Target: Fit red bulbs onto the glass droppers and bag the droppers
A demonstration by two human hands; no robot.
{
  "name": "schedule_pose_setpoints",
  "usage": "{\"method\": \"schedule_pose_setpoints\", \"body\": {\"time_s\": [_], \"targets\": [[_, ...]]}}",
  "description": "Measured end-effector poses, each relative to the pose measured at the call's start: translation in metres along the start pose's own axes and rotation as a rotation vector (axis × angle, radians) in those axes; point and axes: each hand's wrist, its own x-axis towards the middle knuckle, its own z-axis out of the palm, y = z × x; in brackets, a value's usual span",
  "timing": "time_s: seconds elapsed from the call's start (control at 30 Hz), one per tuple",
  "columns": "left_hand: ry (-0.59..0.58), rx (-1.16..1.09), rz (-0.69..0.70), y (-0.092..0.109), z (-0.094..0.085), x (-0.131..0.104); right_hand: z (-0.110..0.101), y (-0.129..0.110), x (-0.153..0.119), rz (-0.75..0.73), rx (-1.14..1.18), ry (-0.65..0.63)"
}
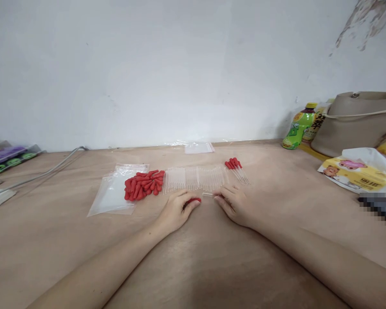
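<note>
My left hand [180,209] is closed on a red rubber bulb [195,200], whose end shows between thumb and fingers. My right hand [232,204] pinches a thin clear tube [207,195] that points left toward the bulb; the two are apart. Behind my hands lies a row of clear tubes [193,178]. A pile of red bulbs [143,184] rests left of the row, partly on a clear plastic bag [109,195]. Several tubes with red bulbs on their ends [237,168] lie to the right of the row.
A small clear bag [198,148] lies near the wall. At right are a green bottle [298,127], a beige bag [357,124], a yellow tissue pack [357,174] and a dark blurred object [379,206]. A grey cable [56,166] and purple and green items [9,158] are at left.
</note>
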Motion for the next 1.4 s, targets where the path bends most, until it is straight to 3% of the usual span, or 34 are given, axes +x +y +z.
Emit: {"method": "schedule_pose_setpoints", "body": {"time_s": [0.23, 0.5, 0.67, 0.9, 1.17, 1.27, 1.4], "targets": [[0.038, -0.043, -0.032, 0.0, -0.002, -0.003, -0.001, -0.013, -0.002, -0.02, 0.085, -0.015], [-0.068, -0.198, -0.107, -0.001, -0.001, -0.005, -0.006, -0.009, 0.002, -0.035, 0.188, -0.085], [-0.113, -0.181, -0.087, -0.001, -0.003, -0.005, -0.009, -0.006, 0.006, -0.075, 0.076, -0.129], [-0.119, -0.121, -0.07, -0.001, -0.003, -0.003, -0.007, -0.01, 0.005, -0.126, -0.106, -0.067], [-0.078, -0.176, -0.103, -0.005, -0.001, -0.007, -0.002, 0.002, -0.003, -0.098, 0.057, 0.017], [-0.089, -0.181, -0.13, -0.004, -0.001, -0.007, -0.002, 0.004, -0.004, -0.096, 0.112, -0.009], [-0.076, -0.181, -0.131, -0.003, 0.0, -0.008, -0.001, 0.001, -0.002, -0.139, 0.071, 0.031]]}}
